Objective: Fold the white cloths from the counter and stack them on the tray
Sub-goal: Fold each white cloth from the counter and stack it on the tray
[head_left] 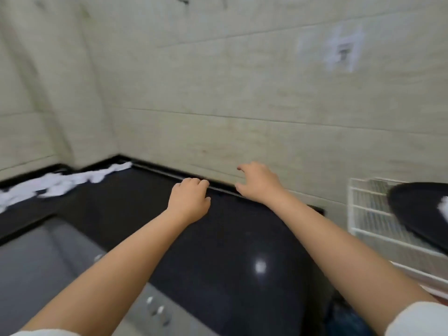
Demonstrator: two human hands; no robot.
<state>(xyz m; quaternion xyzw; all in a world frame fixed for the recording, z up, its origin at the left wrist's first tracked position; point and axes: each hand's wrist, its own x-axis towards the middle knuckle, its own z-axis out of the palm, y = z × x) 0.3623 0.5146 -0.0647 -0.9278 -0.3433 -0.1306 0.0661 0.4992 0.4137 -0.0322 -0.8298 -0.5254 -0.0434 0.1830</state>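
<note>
Item one, nearest my viewpoint: two bare forearms with white sleeve cuffs at the bottom corners, both stretched forward over the black counter [218,238], which I read as the start of a reach for more material. Item two: left hand [190,198], hovering low over the counter near its back edge, fingers curled loosely under, gripping nothing; whether the knuckles touch the stone I cannot tell. Item three: right hand [258,181], just beside the left and closer to the tiled wall [242,93], fingers spread apart and relaxed, thumb out, empty. Item four: white cloths [63,181], a crumpled, unfolded line along the counter's far left toward the corner, well apart from both hands; blur hides the count. Item five: dark tray [417,209] at the right edge, seated on a white wire rack [363,214], with a sliver of white showing on it, probably cloth already stacked. Item six: grey sink basin [36,263], lower left. Judgement: both hands are free because the next cloth awaits fetching from the left.
</note>
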